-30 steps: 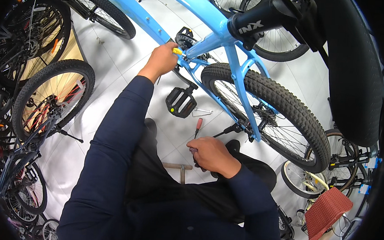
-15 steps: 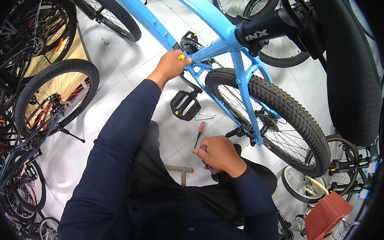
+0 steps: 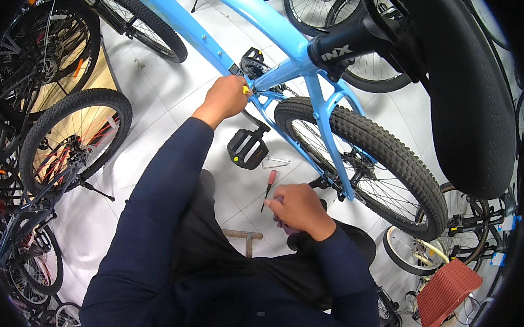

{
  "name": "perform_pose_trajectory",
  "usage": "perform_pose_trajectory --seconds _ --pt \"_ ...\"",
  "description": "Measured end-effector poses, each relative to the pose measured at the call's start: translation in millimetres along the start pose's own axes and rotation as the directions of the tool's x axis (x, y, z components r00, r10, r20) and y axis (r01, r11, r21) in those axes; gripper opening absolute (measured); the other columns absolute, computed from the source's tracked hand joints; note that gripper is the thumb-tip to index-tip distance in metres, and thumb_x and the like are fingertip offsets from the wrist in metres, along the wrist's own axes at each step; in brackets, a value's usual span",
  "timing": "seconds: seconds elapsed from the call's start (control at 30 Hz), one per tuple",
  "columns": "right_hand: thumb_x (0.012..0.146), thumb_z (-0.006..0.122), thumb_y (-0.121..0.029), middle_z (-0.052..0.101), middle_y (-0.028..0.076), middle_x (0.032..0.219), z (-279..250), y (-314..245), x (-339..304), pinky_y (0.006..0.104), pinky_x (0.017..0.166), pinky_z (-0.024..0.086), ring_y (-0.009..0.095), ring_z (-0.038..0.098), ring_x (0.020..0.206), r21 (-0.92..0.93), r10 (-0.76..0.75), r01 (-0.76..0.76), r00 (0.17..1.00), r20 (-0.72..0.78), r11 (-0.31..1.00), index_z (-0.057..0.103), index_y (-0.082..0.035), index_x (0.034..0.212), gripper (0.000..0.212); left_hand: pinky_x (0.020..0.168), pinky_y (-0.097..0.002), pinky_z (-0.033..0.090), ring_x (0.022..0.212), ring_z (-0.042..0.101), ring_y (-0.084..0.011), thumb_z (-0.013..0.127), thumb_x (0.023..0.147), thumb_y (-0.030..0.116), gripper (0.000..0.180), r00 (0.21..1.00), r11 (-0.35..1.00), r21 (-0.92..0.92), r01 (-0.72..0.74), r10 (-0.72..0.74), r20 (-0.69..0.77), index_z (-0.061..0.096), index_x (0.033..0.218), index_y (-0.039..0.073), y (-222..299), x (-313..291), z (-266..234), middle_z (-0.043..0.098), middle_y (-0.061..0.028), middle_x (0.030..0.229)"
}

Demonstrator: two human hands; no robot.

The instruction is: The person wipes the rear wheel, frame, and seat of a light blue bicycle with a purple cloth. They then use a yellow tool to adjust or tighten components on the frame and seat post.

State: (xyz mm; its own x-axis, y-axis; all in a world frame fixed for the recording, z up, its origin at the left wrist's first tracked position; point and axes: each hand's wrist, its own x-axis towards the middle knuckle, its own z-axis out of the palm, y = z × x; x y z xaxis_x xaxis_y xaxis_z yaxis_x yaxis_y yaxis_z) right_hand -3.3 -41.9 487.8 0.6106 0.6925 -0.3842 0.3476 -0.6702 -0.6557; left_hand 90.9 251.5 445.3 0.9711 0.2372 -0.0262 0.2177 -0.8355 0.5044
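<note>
A light-blue bicycle frame [image 3: 282,73] stands in front of me, with a black saddle [image 3: 474,122] and a knobbly rear wheel [image 3: 389,147]. My left hand [image 3: 223,99] is closed at the low junction of the frame tubes, above the crank. Between its thumb and fingers shows a small yellow piece [image 3: 246,90] whose kind is unclear. Below it hangs a black pedal [image 3: 248,149]. Over my right leg, my right hand [image 3: 302,209] is curled around a purplish thing [image 3: 289,229], mostly hidden by the fingers. Just left of that hand lies a red-handled screwdriver [image 3: 272,177] on the floor.
A thin silvery tool [image 3: 276,163] lies on the white tiles by the pedal. Between my legs is a T-shaped wooden piece [image 3: 249,236]. Other bicycles crowd the left, including a near wheel [image 3: 76,143]. A reddish-brown basket [image 3: 448,295] stands at lower right.
The bicycle and floor sit slightly further left in the picture, a small view shift. My left hand keeps its grip by the frame junction, and the right hand stays curled in nearly the same place.
</note>
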Motion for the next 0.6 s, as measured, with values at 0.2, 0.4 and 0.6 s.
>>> perform_pose_trajectory --seconds 0.2,0.4,0.6 --pt "0.104 0.055 -0.039 0.070 0.008 0.073 -19 23 14 0.0276 0.062 0.051 0.014 0.066 0.064 0.549 0.247 -0.113 0.953 -0.176 0.828 0.068 -0.002 0.090 0.041 0.084 -0.0385 0.055 0.092 0.071 -0.0284 0.074 0.090 0.026 0.047 0.838 0.846 -0.534 -0.009 0.297 0.457 0.063 0.132 0.007 60 -67 -20 0.073 -0.0188 0.101" --pt "0.111 0.039 -0.045 0.062 0.001 0.104 8 31 25 0.0289 0.081 0.054 0.012 0.062 0.092 0.985 0.128 0.128 0.981 -0.143 0.118 0.058 -0.007 0.121 0.044 0.085 -0.0417 0.055 0.094 0.069 -0.0417 0.083 0.078 0.025 0.068 0.860 0.892 -0.354 -0.280 0.397 0.322 0.057 0.139 0.011 100 -131 16 0.072 -0.0228 0.109" --pt "0.108 0.040 -0.052 0.066 0.004 0.116 0 22 14 0.0329 0.086 0.055 0.015 0.065 0.101 0.906 0.084 0.170 0.972 -0.219 0.389 0.056 -0.003 0.133 0.057 0.071 -0.0320 0.055 0.077 0.070 -0.0191 0.072 0.085 0.013 0.027 0.941 0.722 -0.686 0.089 0.164 0.295 0.071 0.109 0.001 77 -116 -1 0.073 -0.0103 0.088"
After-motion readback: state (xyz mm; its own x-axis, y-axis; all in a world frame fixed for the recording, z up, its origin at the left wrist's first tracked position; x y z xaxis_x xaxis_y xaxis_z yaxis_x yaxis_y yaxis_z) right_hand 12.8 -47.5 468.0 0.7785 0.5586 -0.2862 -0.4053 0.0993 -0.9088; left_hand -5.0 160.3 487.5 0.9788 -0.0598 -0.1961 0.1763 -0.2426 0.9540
